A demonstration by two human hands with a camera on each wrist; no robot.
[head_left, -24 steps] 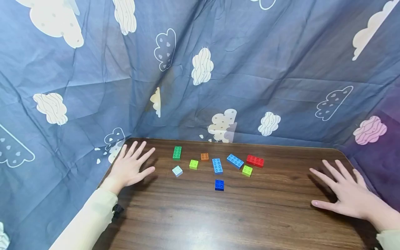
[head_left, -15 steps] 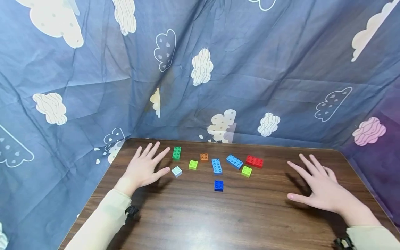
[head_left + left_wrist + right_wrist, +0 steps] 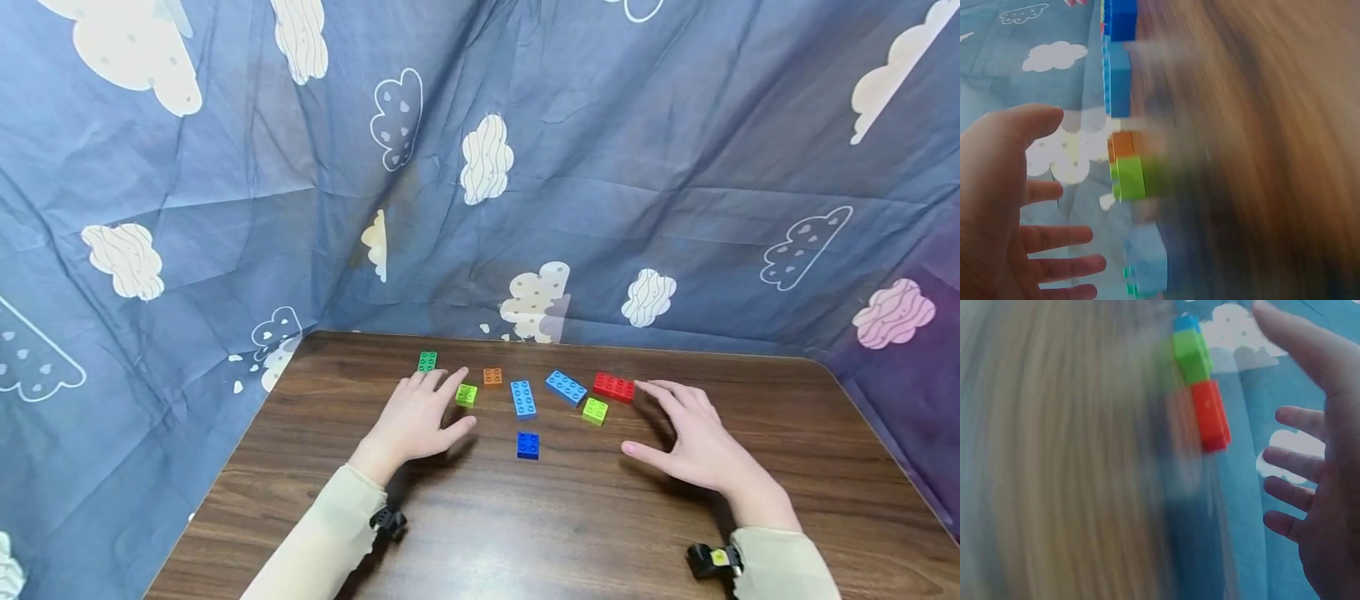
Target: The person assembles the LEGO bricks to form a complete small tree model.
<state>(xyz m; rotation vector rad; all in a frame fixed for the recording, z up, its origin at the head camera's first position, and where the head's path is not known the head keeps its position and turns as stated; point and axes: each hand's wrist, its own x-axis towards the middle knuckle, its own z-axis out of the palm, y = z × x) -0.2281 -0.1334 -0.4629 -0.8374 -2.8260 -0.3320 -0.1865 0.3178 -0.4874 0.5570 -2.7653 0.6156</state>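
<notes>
1. Lime brick [image 3: 1130, 178]: landmark, studs facing the view's left edge.
2. Bench [image 3: 1285, 150]: right of the lime brick, grain blurred.
3. Orange brick [image 3: 1122, 142]: directly above the lime brick, partly overlapped by it; contact cannot be determined.
4. Mid-blue brick [image 3: 1118, 84]: farther above the lime brick.
5. Pale-blue brick [image 3: 1149, 257]: below the lime brick, apart.
6. Left hand [image 3: 1007, 200]: left of the lime brick, fingers [image 3: 1063, 267] extended.
7. Cloud-print cloth [image 3: 991, 69]: left of the lime brick.

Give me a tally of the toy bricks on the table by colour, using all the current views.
Green brick: 1
Lime bricks: 2
Orange brick: 1
Medium-blue bricks: 2
Red brick: 1
Dark-blue brick: 1
Pale-blue brick (visible only in the left wrist view): 1
Total: 9
</notes>
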